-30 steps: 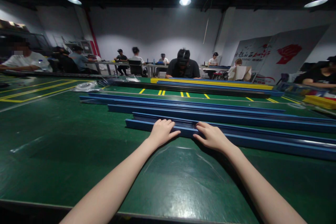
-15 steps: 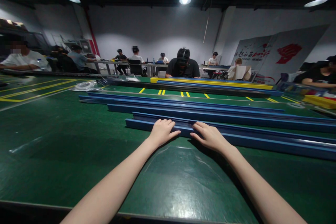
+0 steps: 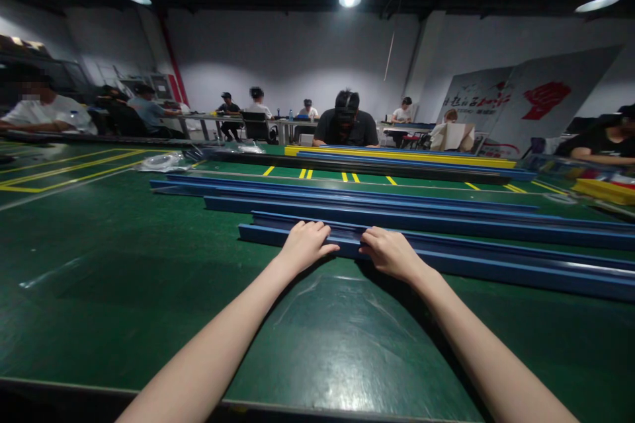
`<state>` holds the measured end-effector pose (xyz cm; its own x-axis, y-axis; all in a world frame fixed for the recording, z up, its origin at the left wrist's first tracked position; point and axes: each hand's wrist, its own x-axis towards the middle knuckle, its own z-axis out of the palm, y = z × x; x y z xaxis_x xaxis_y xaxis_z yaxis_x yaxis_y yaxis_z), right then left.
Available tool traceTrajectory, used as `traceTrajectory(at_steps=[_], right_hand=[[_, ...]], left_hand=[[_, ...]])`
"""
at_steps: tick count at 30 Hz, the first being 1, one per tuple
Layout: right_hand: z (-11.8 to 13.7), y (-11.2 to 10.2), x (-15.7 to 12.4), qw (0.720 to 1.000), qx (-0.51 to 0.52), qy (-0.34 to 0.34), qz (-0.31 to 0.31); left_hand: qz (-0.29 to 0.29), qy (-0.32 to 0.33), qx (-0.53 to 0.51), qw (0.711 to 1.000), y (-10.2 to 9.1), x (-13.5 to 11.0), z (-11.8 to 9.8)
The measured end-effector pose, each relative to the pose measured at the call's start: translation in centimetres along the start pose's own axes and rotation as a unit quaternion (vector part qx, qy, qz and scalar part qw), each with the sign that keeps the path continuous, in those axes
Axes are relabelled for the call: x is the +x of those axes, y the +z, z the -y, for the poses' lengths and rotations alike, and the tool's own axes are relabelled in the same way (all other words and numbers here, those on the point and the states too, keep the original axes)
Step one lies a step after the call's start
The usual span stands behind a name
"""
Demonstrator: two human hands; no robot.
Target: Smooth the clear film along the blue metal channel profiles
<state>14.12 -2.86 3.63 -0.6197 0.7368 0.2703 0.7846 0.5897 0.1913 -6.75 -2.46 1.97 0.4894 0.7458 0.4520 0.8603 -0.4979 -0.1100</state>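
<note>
A long blue U-shaped channel (image 3: 496,273) lies across the green table, its open side up, nearest to me. My left hand (image 3: 304,246) is closed over its near wall, fingers reaching into the groove and thumb along the front face. A short way to the right, my right hand (image 3: 389,251) grips the same wall with its fingers curled; the fingertips are partly hidden. Between the two hands a short stretch of the wall shows. Just behind lies another blue channel (image 3: 436,220), apart from my hands, with a further blue rail (image 3: 297,192) beyond it.
Farther back lie a black rail (image 3: 372,168) and a yellow rail (image 3: 421,157). Clear plastic wrap (image 3: 161,162) lies at the left. Across the table a person in a dark shirt (image 3: 346,125) bends forward. A yellow tray (image 3: 605,192) stands at the right.
My right hand's fingers have curled in more tightly, and its thumb is drawn in against the channel wall. My left hand stays almost in place. The rails look unmoved.
</note>
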Motion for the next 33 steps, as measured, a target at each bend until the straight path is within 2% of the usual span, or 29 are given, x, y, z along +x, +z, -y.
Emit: traceTrajectory(at_steps=[13,20,28,33], right_hand=[[-2.5,-0.9,-2.3,0.999,0.015,0.039,0.035],[-2.2,-0.6,-2.3,0.998,0.028,0.047,0.039],[-1.2,-0.5,-1.9,0.998,0.053,0.02,-0.011],[-1.0,0.3,-1.7,0.997,0.069,0.025,0.019]], left_hand=[[0.002,0.023,-0.005,1.0,0.3,0.0,0.3],[0.005,0.027,-0.014,1.0,0.7,0.0,0.3],[0.01,0.022,-0.017,1.0,0.6,0.0,0.3],[0.009,0.02,-0.019,1.0,0.6,0.0,0.3]])
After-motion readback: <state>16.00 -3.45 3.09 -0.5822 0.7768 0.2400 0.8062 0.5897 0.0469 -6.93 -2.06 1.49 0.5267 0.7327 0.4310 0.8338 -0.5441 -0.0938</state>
